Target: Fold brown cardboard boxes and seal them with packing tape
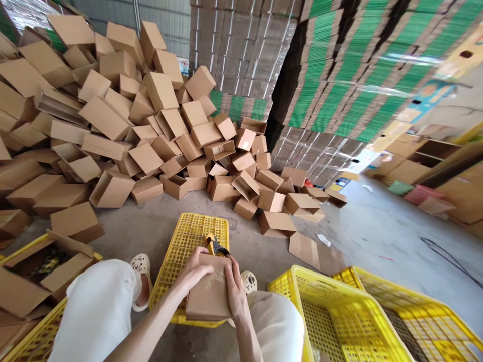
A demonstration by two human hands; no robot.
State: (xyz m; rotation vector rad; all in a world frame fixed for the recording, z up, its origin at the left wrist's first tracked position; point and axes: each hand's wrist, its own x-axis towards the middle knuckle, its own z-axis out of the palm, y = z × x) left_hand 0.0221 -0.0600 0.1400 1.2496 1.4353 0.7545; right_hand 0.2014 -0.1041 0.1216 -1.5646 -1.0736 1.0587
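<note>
Between my knees a small brown cardboard box (209,296) rests on an upturned yellow plastic crate (177,251). Clear tape glints on its upper face. My left hand (196,271) grips the box's left and far edge, thumb across the top. Along its right side lies my right hand (234,286), fingers bent over the edge. Just beyond the box, a yellow and black tape dispenser (216,245) sits on the crate, partly hidden by the box and my hands.
A large heap of cardboard boxes (147,105) covers the floor ahead. Yellow crates (328,296) stand at my right; an open carton (71,274) with dark and yellow contents is at my left. Tall stacks of flattened cardboard (339,75) rise behind. A black cable (449,259) lies right.
</note>
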